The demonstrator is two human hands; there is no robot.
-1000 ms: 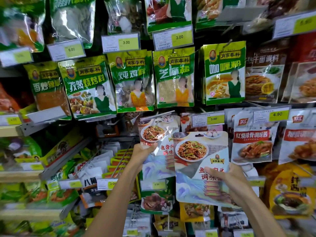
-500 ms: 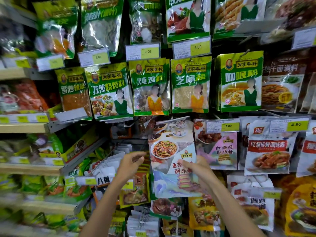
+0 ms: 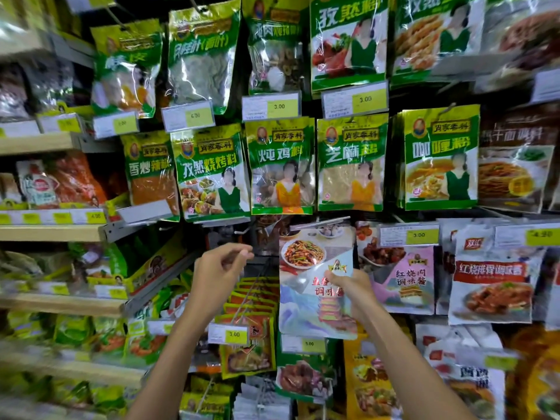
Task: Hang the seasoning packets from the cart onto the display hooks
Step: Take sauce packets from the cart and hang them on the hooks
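Note:
A seasoning packet (image 3: 312, 301), pale blue with a plate of shredded stir-fry printed on it, hangs upright in the middle row of the display. Its top edge sits at a metal display hook (image 3: 321, 223). My right hand (image 3: 351, 287) pinches the packet at its right edge, about halfway down. My left hand (image 3: 219, 268) hovers to the left of the packet, apart from it, fingers curled with thumb against forefinger and nothing in it. The cart is out of view.
Green seasoning packets (image 3: 280, 168) fill the hooks above, with yellow price tags (image 3: 280, 106) between rows. A pink packet (image 3: 403, 277) and a white-and-red packet (image 3: 491, 280) hang right of mine. Orange packets (image 3: 251, 322) hang below my left hand. Wooden shelves (image 3: 51, 233) stand at left.
My left hand has let go of its packet and drawn away to the left. My right hand has carried its packet left onto the same hook column. The view has moved closer.

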